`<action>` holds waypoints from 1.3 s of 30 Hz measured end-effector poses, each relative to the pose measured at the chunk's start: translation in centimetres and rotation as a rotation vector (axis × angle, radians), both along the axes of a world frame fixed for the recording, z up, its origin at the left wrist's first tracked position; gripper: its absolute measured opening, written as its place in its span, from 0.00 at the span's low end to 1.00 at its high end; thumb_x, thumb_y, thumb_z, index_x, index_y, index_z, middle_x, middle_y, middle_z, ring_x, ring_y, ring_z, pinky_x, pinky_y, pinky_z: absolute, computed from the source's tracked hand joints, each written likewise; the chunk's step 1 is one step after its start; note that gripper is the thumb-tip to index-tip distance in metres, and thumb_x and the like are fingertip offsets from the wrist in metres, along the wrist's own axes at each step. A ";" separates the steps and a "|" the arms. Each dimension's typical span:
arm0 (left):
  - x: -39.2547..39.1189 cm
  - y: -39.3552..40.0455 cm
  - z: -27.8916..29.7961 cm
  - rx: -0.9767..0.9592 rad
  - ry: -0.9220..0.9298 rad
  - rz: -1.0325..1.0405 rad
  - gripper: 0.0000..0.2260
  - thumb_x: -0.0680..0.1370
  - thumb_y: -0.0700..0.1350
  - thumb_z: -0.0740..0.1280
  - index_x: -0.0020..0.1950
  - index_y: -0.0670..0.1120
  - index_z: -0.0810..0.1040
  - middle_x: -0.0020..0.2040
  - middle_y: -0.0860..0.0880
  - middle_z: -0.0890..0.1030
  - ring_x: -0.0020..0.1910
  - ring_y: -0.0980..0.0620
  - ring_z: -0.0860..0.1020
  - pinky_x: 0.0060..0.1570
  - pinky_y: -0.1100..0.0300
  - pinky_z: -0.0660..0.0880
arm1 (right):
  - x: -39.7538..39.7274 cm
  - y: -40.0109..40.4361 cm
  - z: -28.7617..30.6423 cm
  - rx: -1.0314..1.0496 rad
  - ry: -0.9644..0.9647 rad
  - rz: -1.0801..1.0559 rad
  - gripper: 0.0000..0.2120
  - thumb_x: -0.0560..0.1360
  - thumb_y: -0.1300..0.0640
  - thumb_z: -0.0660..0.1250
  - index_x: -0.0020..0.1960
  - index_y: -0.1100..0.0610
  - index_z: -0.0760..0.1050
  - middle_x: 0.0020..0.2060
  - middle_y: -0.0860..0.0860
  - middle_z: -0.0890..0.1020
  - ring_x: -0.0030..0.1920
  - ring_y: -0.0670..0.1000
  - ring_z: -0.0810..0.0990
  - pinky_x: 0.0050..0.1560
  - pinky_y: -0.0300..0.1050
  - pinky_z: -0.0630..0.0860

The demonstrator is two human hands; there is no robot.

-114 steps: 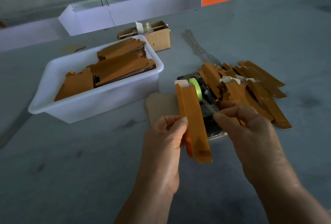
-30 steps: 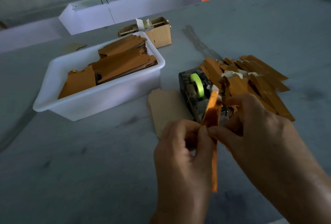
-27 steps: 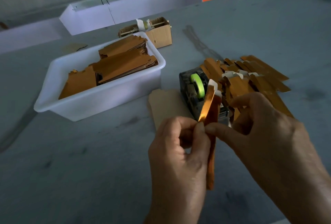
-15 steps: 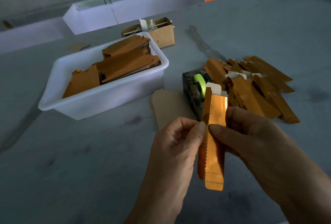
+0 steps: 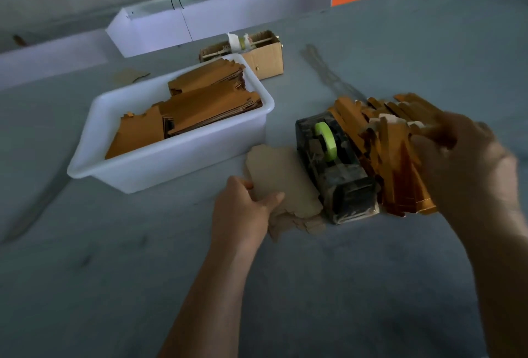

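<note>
With the left hand (image 5: 243, 209), grips the card (image 5: 281, 169), thumb on top, on the worktop (image 5: 114, 272) just beside the dispenser (image 5: 334, 169). Holds the right hand (image 5: 468, 166), blurred, over the strips (image 5: 391, 157) on the dispenser's other side; cannot tell whether spread or pinching.

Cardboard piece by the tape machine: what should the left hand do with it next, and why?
Probably lift the flat cardboard blank up. The left hand grips its near edge, thumb on top, beside the tape dispenser. The blurred right hand is over the pile of folded gold boxes, so a new piece seems due.
</note>
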State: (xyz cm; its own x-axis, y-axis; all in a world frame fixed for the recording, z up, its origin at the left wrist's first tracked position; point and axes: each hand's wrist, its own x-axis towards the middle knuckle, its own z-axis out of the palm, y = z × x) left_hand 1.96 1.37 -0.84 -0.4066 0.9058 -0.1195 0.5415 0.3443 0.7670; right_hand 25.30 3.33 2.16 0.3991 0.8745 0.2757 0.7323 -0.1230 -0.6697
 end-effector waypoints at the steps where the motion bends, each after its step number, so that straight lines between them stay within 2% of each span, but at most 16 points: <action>1: -0.2 0.3 -0.2 -0.006 -0.049 0.018 0.20 0.69 0.52 0.77 0.52 0.43 0.75 0.40 0.54 0.77 0.41 0.55 0.77 0.37 0.62 0.71 | -0.1 -0.5 -0.2 0.026 0.005 0.005 0.15 0.75 0.54 0.64 0.62 0.50 0.74 0.56 0.55 0.77 0.51 0.55 0.74 0.49 0.46 0.68; 3: -0.7 0.7 -0.4 -0.028 -0.117 0.041 0.18 0.67 0.50 0.78 0.48 0.42 0.78 0.41 0.48 0.81 0.42 0.49 0.80 0.41 0.58 0.74 | -0.3 -1.5 -0.7 0.072 0.041 0.038 0.12 0.75 0.54 0.64 0.58 0.51 0.76 0.54 0.53 0.78 0.48 0.50 0.73 0.47 0.45 0.68; 5: -1.3 0.7 -0.3 -0.031 -0.179 0.061 0.13 0.67 0.48 0.78 0.42 0.42 0.78 0.40 0.45 0.82 0.38 0.48 0.79 0.41 0.55 0.76 | -0.7 -2.6 -0.8 0.108 0.100 0.076 0.10 0.76 0.55 0.64 0.56 0.50 0.77 0.51 0.50 0.79 0.47 0.48 0.74 0.46 0.44 0.69; 9: -1.9 0.2 0.1 -0.015 -0.275 0.071 0.11 0.70 0.44 0.76 0.33 0.42 0.78 0.32 0.45 0.79 0.30 0.51 0.72 0.34 0.59 0.68 | -1.5 -3.7 -0.5 0.129 0.123 0.138 0.11 0.77 0.55 0.63 0.58 0.51 0.77 0.49 0.47 0.78 0.47 0.47 0.76 0.44 0.39 0.72; 11: -1.9 -0.1 0.4 0.008 -0.283 0.065 0.10 0.71 0.43 0.75 0.33 0.41 0.78 0.31 0.47 0.78 0.28 0.54 0.71 0.33 0.60 0.67 | -1.8 -4.1 -0.2 0.145 0.117 0.152 0.12 0.77 0.55 0.63 0.59 0.51 0.77 0.48 0.46 0.77 0.46 0.47 0.76 0.41 0.36 0.70; 14: -2.2 -0.8 0.9 0.077 -0.310 0.059 0.06 0.72 0.42 0.74 0.35 0.45 0.81 0.26 0.55 0.79 0.23 0.63 0.73 0.32 0.64 0.68 | -2.6 -4.8 0.3 0.182 0.135 0.171 0.11 0.76 0.55 0.65 0.57 0.53 0.78 0.45 0.48 0.79 0.43 0.47 0.77 0.41 0.37 0.71; 17: -2.4 -1.6 1.8 0.108 -0.393 0.013 0.04 0.74 0.41 0.72 0.41 0.49 0.84 0.30 0.56 0.82 0.25 0.65 0.74 0.29 0.70 0.69 | -3.4 -5.7 0.5 0.183 0.187 0.215 0.09 0.75 0.55 0.65 0.54 0.51 0.79 0.43 0.46 0.80 0.41 0.43 0.78 0.39 0.31 0.67; 21: -2.3 -3.0 3.2 0.095 -0.617 -0.070 0.09 0.74 0.38 0.69 0.37 0.48 0.85 0.33 0.51 0.82 0.28 0.57 0.72 0.31 0.64 0.67 | -4.8 -6.9 0.9 0.105 0.347 0.329 0.11 0.73 0.48 0.62 0.53 0.47 0.78 0.40 0.43 0.82 0.39 0.41 0.81 0.36 0.32 0.74; 24: -2.0 -4.2 4.2 0.056 -0.834 -0.134 0.03 0.67 0.43 0.70 0.35 0.46 0.83 0.32 0.48 0.79 0.31 0.53 0.70 0.32 0.61 0.65 | -6.1 -7.4 1.4 0.008 0.412 0.433 0.17 0.68 0.38 0.59 0.51 0.43 0.77 0.36 0.40 0.82 0.40 0.36 0.80 0.35 0.26 0.73; 26: -1.6 -5.0 4.6 0.028 -0.865 -0.196 0.03 0.64 0.44 0.71 0.35 0.46 0.82 0.32 0.48 0.77 0.31 0.53 0.70 0.32 0.61 0.67 | -6.7 -7.6 1.2 -0.072 0.491 0.492 0.20 0.64 0.35 0.59 0.51 0.42 0.77 0.36 0.38 0.82 0.41 0.34 0.79 0.35 0.25 0.73; 27: -1.5 -5.3 4.7 0.025 -0.870 -0.219 0.04 0.63 0.43 0.73 0.35 0.46 0.82 0.33 0.48 0.77 0.31 0.53 0.71 0.31 0.62 0.68 | -7.0 -7.6 1.1 -0.113 0.548 0.503 0.20 0.64 0.36 0.61 0.51 0.43 0.77 0.37 0.38 0.82 0.41 0.35 0.80 0.35 0.26 0.74; 29: -1.2 -5.7 4.7 0.029 -0.878 -0.273 0.07 0.64 0.39 0.75 0.41 0.44 0.84 0.38 0.47 0.82 0.34 0.50 0.78 0.33 0.63 0.75 | -7.1 -7.5 0.6 -0.174 0.719 0.496 0.12 0.68 0.46 0.67 0.51 0.46 0.78 0.37 0.39 0.82 0.39 0.38 0.81 0.32 0.30 0.76; 31: -0.8 -5.9 4.6 0.036 -0.838 -0.292 0.13 0.67 0.45 0.72 0.50 0.43 0.84 0.48 0.45 0.85 0.47 0.46 0.84 0.46 0.57 0.80 | -7.1 -7.4 0.2 -0.238 0.883 0.499 0.09 0.70 0.55 0.70 0.50 0.49 0.78 0.36 0.43 0.83 0.38 0.42 0.82 0.32 0.35 0.76; 32: -0.6 -5.9 4.5 0.045 -0.797 -0.274 0.15 0.66 0.47 0.73 0.51 0.44 0.84 0.49 0.45 0.85 0.50 0.46 0.84 0.50 0.53 0.79 | -7.1 -7.5 0.1 -0.264 0.918 0.508 0.10 0.69 0.56 0.70 0.50 0.49 0.78 0.37 0.45 0.84 0.39 0.43 0.82 0.34 0.37 0.76; 35: 0.2 -5.8 4.2 0.073 -0.677 -0.204 0.14 0.64 0.49 0.74 0.48 0.49 0.84 0.47 0.47 0.86 0.48 0.48 0.84 0.55 0.49 0.76 | -7.0 -7.5 -0.2 -0.265 0.927 0.522 0.09 0.68 0.56 0.70 0.48 0.49 0.78 0.37 0.46 0.84 0.39 0.43 0.82 0.35 0.37 0.76; 39: 1.0 -5.8 4.0 0.073 -0.679 -0.154 0.15 0.63 0.48 0.76 0.48 0.49 0.84 0.46 0.48 0.86 0.46 0.49 0.84 0.50 0.51 0.77 | -6.9 -7.4 -0.3 -0.250 0.932 0.516 0.07 0.69 0.59 0.71 0.45 0.50 0.79 0.35 0.47 0.84 0.38 0.44 0.82 0.36 0.37 0.77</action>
